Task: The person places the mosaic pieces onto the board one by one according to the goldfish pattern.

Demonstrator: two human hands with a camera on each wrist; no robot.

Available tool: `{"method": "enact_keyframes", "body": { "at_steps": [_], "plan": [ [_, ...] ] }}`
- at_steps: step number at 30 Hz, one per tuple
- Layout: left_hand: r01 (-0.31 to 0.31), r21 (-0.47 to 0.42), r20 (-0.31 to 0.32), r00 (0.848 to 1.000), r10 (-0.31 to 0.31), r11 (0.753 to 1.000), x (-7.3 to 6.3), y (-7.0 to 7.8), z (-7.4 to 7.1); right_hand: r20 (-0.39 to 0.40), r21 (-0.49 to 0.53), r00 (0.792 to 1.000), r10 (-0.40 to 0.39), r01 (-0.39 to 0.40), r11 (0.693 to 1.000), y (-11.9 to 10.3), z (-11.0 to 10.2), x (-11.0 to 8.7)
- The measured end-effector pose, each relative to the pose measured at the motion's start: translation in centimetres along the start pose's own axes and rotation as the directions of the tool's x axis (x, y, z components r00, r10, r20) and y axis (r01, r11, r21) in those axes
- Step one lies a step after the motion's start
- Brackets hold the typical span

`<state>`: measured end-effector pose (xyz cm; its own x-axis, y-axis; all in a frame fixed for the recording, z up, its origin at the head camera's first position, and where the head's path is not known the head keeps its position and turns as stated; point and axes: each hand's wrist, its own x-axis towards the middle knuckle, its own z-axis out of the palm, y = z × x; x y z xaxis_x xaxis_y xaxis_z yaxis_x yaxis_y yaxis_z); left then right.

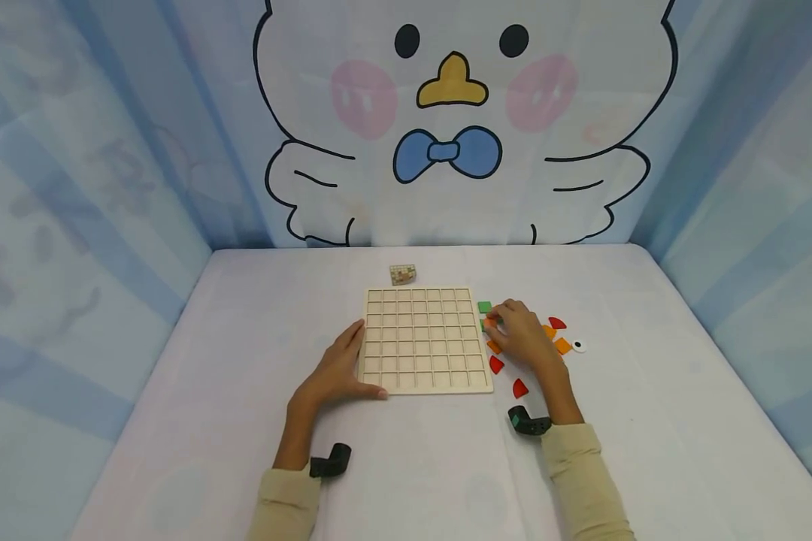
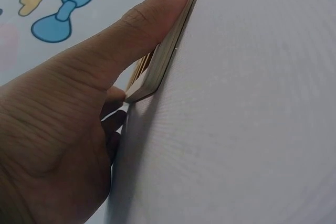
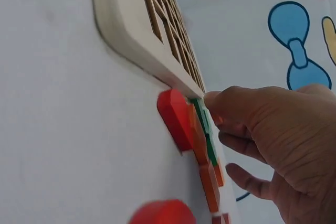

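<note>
A pale wooden grid board (image 1: 425, 342) lies flat on the table. At its near left corner my left hand (image 1: 338, 372) rests with the thumb along the front edge and the fingers straight along the left side. Just off the board's right side, my right hand (image 1: 524, 334) pinches a small orange piece (image 1: 490, 323) between thumb and fingertips. Under and around that hand lie a green square (image 1: 484, 306), an orange piece (image 1: 494, 346) and a red quarter-round piece (image 1: 497, 365). In the right wrist view, the thumb and fingers partly hide the pinched piece.
Further right lie an orange square (image 1: 563, 346), a red quarter-round (image 1: 558, 323) and a white disc with a black dot (image 1: 578, 346). Another red piece (image 1: 520, 388) lies nearer. Behind the board is a small patterned item (image 1: 402, 274). A printed curtain (image 1: 446, 210) hangs behind the table.
</note>
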<state>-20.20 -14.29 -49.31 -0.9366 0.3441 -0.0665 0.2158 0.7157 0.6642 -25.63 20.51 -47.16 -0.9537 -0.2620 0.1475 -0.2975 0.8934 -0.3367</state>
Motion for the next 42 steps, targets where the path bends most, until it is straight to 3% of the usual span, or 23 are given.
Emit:
{"method": "enact_keyframes", "body": {
  "at_steps": [13,28,42],
  "plan": [
    [-0.001,0.008,0.010,1.000,0.001,1.000,0.1,0.0,-0.1,0.022,0.043,0.972,-0.232,0.231,0.972,-4.3,1.8,3.1],
    [0.009,-0.002,0.010,1.000,-0.009,1.000,0.1,0.1,-0.2,0.114,0.112,0.953,-0.282,0.270,0.956,-9.2,4.1,5.4],
    [-0.018,0.019,0.004,1.000,0.018,1.000,0.1,-0.1,0.0,0.042,0.020,0.943,-0.330,0.330,0.944,-13.0,6.2,6.7]
  ]
}}
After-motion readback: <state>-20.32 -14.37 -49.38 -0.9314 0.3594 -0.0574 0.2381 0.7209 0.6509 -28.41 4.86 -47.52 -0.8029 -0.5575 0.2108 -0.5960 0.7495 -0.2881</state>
